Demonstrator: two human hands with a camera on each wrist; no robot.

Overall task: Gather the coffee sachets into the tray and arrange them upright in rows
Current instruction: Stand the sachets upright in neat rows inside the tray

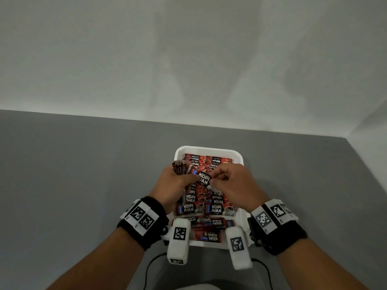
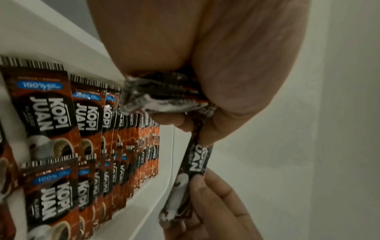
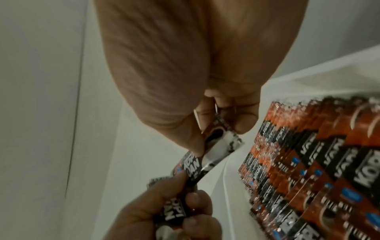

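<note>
Grey table [image 1: 73,174] fills the lower frame, white wall [image 1: 188,49] the upper half; white tray [image 1: 209,149] sits lower centre, packed with upright rows of sachets [image 1: 211,208] and a few lying flat at its bottom edge. Left hand [image 1: 174,185], left of centre over the tray, is clenched round a bundle of sachets [image 1: 180,167], its thumb on a single sachet [image 1: 204,178]. Right hand [image 1: 232,183], right of centre, pinches that sachet's other end between thumb and fingertips, both hands covering the middle rows.
</note>
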